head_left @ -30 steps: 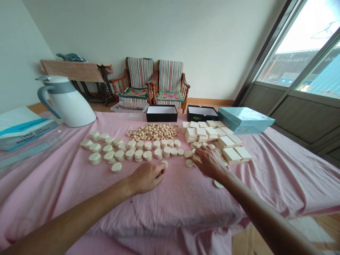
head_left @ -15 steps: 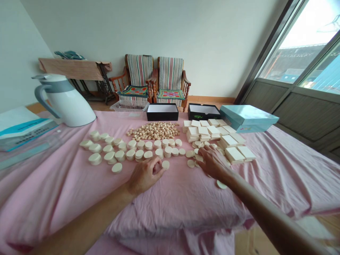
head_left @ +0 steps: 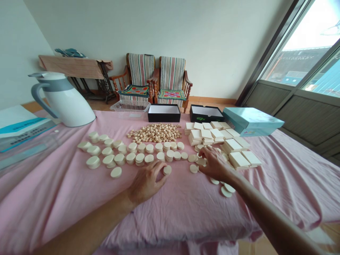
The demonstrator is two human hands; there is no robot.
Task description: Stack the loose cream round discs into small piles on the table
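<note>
My left hand point(head_left: 147, 184) rests on the pink cloth, its curled fingers touching the edge of a single cream disc point(head_left: 167, 170). My right hand point(head_left: 214, 164) spreads its fingers over a loose cluster of cream discs point(head_left: 198, 159), and nothing shows held in it. Rows of stacked discs point(head_left: 119, 157) stand to the left of both hands. Stacks of flat cream squares point(head_left: 239, 159) lie just beyond and to the right of my right hand. A few discs point(head_left: 225, 189) lie flat below my right wrist. A heap of small, pale round pieces point(head_left: 154, 132) sits further back.
Two open black boxes point(head_left: 164, 113) and a teal box point(head_left: 252, 122) stand along the far edge of the pink cloth point(head_left: 186, 212). A clear plastic tray point(head_left: 130, 109), a white jug point(head_left: 66, 101) and papers point(head_left: 21, 129) stand at the back left.
More discs now lie below my right wrist. My left hand has shifted toward the single disc, and the whole view has tilted slightly.
</note>
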